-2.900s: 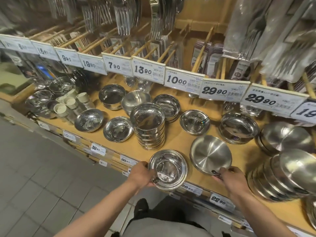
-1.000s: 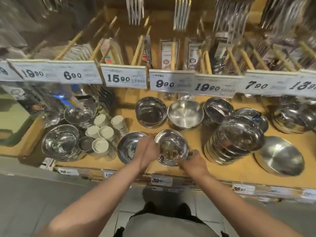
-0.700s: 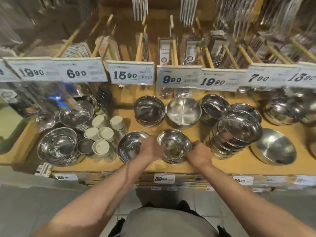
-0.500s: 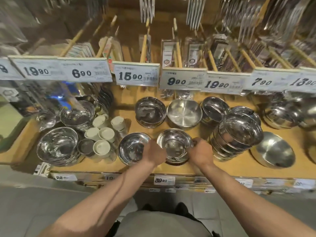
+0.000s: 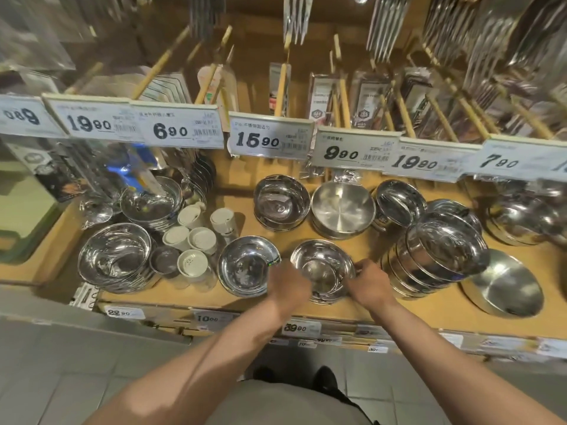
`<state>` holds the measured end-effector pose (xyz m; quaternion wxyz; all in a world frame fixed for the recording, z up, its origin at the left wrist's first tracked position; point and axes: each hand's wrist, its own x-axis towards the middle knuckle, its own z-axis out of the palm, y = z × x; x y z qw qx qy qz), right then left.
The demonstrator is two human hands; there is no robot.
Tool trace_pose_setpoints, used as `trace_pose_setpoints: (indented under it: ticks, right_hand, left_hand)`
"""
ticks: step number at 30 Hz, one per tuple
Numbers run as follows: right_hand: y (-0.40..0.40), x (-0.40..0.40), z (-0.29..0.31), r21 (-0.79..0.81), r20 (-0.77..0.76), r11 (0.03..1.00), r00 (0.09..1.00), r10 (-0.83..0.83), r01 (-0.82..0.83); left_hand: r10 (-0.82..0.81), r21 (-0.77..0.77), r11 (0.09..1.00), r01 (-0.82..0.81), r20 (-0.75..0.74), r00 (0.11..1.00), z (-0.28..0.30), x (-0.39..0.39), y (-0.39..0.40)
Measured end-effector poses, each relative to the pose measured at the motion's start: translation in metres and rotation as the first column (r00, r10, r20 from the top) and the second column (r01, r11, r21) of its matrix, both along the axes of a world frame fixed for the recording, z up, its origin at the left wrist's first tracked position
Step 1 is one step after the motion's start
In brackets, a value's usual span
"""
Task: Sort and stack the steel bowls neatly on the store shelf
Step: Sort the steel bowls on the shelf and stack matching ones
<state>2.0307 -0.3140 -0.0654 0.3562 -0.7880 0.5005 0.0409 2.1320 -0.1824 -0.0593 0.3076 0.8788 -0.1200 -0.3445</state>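
The small round polished steel bowl (image 5: pixel 322 269) sits at the near edge of the wooden store shelf (image 5: pixel 362 246), directly between the hands: the left hand (image 5: pixel 290 283) grips its left rim and the right hand (image 5: pixel 369 282) grips its right rim. Being round, it has no long axis. A like-sized shiny steel bowl (image 5: pixel 247 266) lies just left, beside the left hand, and the leaning stack of steel bowls (image 5: pixel 435 259) stands just right

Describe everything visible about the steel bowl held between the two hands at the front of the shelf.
The steel bowl is round, shiny and mirror-like inside, sitting upright with its opening up near the front edge of the wooden shelf. A rim or second bowl seems to show beneath it, though this is unclear. The left hand grips its left rim and the right hand its right rim. A similar bowl sits just left.
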Motion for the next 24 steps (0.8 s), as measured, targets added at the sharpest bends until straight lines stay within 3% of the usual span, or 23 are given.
trace_pose_setpoints:
  ticks: [4, 10, 17, 24]
  right_hand:
    - [0.002, -0.005, -0.003, 0.052, -0.011, 0.996, 0.997, -0.073, 0.074]
    - [0.0, 0.002, 0.002, 0.037, 0.138, 0.988, 0.978, -0.155, 0.152]
    - [-0.007, 0.005, 0.001, 0.02, 0.134, 0.995, 0.986, -0.103, 0.101]
    - [-0.007, 0.002, -0.007, 0.003, 0.113, 0.999, 0.992, -0.051, 0.051]
  left_hand:
    - [-0.027, -0.083, 0.996, 0.029, 0.029, 0.999, 0.004, 0.017, -0.006]
    - [0.095, -0.159, 0.981, -0.113, -0.117, 0.989, 0.003, 0.024, -0.005]
    - [0.055, -0.039, 0.998, -0.056, -0.029, 0.998, -0.001, 0.016, -0.002]
    - [0.06, -0.024, 0.998, -0.061, -0.024, 0.998, -0.007, 0.012, 0.0]
